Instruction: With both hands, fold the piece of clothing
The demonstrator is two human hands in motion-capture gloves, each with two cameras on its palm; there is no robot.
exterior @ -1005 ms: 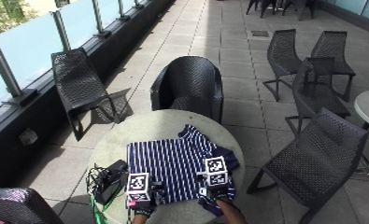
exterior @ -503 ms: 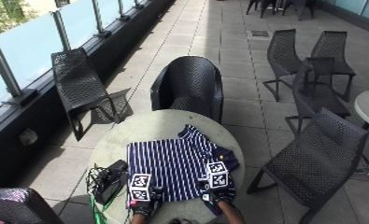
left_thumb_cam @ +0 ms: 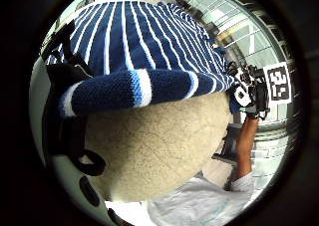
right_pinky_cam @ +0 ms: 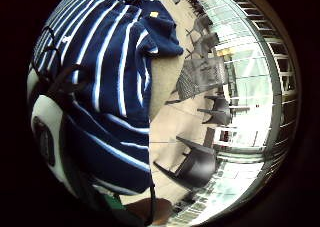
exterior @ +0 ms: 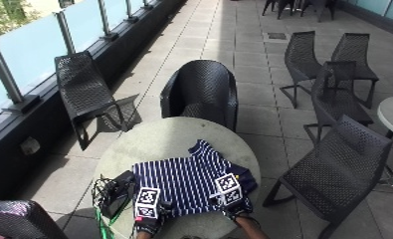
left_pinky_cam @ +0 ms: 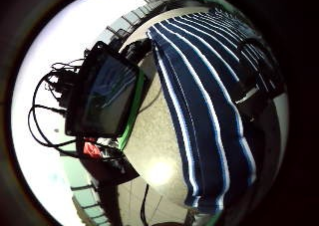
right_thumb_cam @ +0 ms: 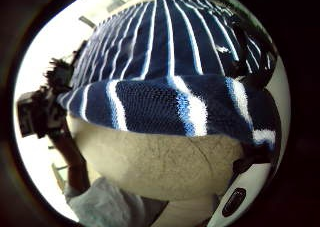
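Fingers of the left hand (exterior: 147, 223) and right hand (exterior: 236, 211) are curled on the striped sweater's (exterior: 186, 181) near hem, now drawn toward the tabletop (exterior: 163, 139) edge at lower centre; folding can begin.

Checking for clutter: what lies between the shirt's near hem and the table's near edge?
Only bare table, in both thumb side palm views; shirt ends short of the edge.

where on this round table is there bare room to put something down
The far half of the round table, between the striped shirt and the black wicker chair, is bare. A narrow strip shows at the near edge between the left hand and right hand. The left side is crowded by the black device with cables.
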